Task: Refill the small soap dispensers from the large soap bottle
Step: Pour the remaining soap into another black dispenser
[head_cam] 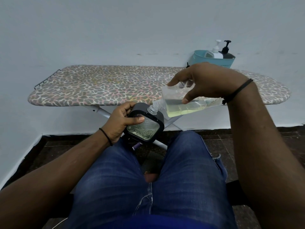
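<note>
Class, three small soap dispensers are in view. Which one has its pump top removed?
The dark-cased dispenser held in the left hand: its neck is open. The white dispenser and black dispenser in the blue basket have their pumps on.

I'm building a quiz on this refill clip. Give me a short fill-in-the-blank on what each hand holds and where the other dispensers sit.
1. The right hand tilts the large ____ bottle.
2. The left hand grips the ____ dispenser.
3. Two pump bottles stand in a ____ basket.

Missing: soap; small; blue
</note>
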